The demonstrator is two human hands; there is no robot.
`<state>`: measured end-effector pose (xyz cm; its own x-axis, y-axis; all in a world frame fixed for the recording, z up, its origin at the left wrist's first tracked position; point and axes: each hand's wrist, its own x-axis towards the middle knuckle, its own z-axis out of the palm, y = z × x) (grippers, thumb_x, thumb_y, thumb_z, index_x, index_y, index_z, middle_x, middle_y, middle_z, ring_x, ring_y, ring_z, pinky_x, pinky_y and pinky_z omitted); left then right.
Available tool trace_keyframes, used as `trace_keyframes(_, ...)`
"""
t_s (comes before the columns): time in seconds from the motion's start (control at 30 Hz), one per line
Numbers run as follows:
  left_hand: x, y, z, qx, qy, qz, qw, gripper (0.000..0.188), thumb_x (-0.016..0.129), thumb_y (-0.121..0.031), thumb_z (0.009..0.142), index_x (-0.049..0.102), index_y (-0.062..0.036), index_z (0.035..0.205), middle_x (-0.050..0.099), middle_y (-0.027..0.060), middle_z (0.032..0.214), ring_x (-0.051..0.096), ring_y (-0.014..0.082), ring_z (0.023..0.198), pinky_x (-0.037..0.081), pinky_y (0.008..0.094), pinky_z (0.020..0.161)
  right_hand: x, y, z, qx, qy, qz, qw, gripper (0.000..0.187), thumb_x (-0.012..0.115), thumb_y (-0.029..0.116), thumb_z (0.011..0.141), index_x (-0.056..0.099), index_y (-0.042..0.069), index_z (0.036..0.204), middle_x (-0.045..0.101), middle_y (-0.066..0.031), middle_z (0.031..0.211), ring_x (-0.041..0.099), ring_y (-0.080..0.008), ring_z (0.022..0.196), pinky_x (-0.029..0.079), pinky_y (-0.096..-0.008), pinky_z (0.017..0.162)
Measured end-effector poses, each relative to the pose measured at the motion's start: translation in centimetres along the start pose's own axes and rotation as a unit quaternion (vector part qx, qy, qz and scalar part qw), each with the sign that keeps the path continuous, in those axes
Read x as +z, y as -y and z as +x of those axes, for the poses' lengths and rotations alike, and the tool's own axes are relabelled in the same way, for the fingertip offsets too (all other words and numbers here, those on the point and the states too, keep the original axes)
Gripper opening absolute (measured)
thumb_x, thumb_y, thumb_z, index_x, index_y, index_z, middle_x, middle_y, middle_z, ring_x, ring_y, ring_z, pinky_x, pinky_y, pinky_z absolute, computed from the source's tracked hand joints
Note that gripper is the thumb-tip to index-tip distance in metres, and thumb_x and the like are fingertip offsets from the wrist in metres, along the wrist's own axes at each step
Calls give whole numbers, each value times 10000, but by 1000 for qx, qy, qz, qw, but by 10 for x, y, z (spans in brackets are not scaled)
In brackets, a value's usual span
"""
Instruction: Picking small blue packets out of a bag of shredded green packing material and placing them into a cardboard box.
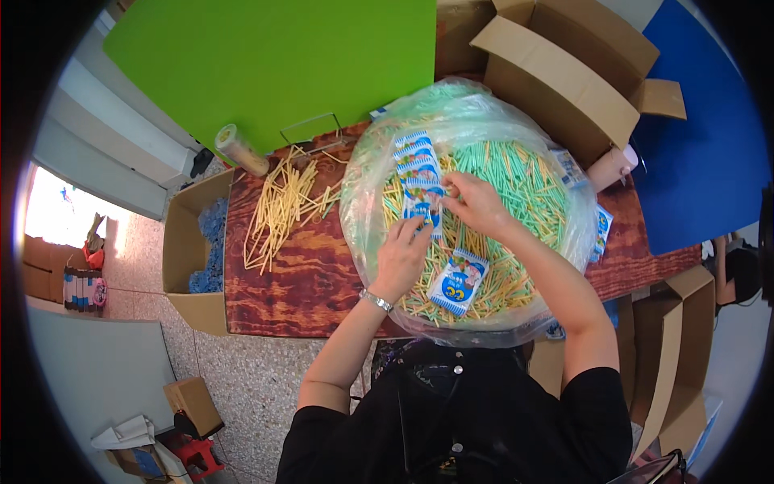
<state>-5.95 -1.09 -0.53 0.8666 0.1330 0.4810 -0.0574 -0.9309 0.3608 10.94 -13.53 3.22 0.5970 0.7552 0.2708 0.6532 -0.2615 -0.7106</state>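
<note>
Your left hand (pixel 401 256) has its fingers loosely bent over the lower end of a column of overlapping blue-and-white plastic packets (pixel 416 164); whether they grip or merely press cannot be told. Your right hand (pixel 479 207) holds thumb and forefinger slightly parted at the column's right edge — a firm pinch cannot be confirmed. Both placements appear to steady the column, which lies on a bed of thin green and yellow sticks (pixel 509 173) inside an open, clear plastic bag (pixel 360 202). The spread rim seemingly contains the sticks while leaving you access from above. A separate blue-and-white rectangular packet (pixel 459 282) lies nearer your body. The red-brown, wood-grained tabletop (pixel 294 310) supports the bag.
</note>
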Motion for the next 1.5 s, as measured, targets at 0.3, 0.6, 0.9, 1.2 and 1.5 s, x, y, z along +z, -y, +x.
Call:
trace_keyframes(0.3, 9, -1, 7, -8, -6, 30, 999, 315, 625, -76, 790, 644, -85, 1104, 579, 61, 1163, 545, 279, 1096, 521, 377, 803, -23, 3, -95, 4, 190, -231, 954, 314, 748, 371, 749, 643, 98, 865, 603, -71, 838, 627, -287, 862, 510, -424, 682)
trace_keyframes(0.6, -8, -15, 7, 6, -35, -14, 999, 279, 686, -144, 827, 651, -51, 1089, 597, 99, 1141, 556, 306, 1061, 490, 405, 860, -37, 4, -106, -97, 102, -289, 947, 208, 660, 159, 761, 681, 143, 967, 584, -36, 794, 608, -223, 806, 511, -347, 651)
trace_keyframes(0.9, -13, -42, 7, -152, 150, -336, 917, 167, 672, -125, 879, 665, 12, 976, 653, 43, 785, 592, 137, 715, 468, 283, 654, -54, 31, -87, -23, -15, 10, 1000, 151, 718, 165, 800, 670, 84, 918, 614, -75, 790, 612, -236, 746, 481, -358, 629)
trace_keyframes(1.2, -3, -48, 19, -243, 85, -408, 876, 240, 791, -196, 786, 665, 6, 756, 580, 0, 603, 464, 39, 559, 385, 241, 494, -62, 31, -70, -33, 88, 55, 994, 184, 660, 152, 849, 642, 27, 983, 658, -145, 871, 644, -327, 783, 497, -394, 671)
trace_keyframes(1.5, -2, -39, 22, -248, 76, -400, 879, 233, 774, -110, 788, 589, -21, 677, 550, -57, 631, 452, 0, 587, 348, 187, 505, -102, -129, 22, 279, 56, -297, 912, 384, 610, 359, 886, 647, 29, 1080, 671, -194, 1080, 644, -366, 1008, 521, -457, 847)
